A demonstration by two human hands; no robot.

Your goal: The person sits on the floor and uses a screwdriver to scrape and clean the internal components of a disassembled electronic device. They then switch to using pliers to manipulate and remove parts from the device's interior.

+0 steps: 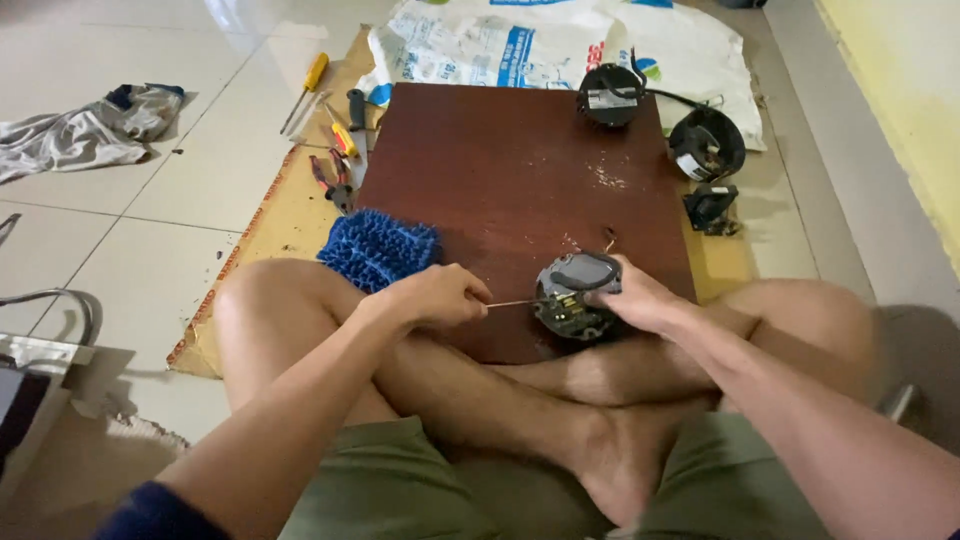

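Head view shows the left hand (432, 297) pinching a thin probe (512, 303) into the round black motor part (575, 295), clamped by the right hand (640, 297) at the brown board's (500, 170) near edge; this looks like mid-repair probing, which calls for steady support.

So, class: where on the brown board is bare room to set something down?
The board is bare across its middle, between the blue cloth and the round black parts at its far right. It is crowded near the left hand, the right hand and the round part.
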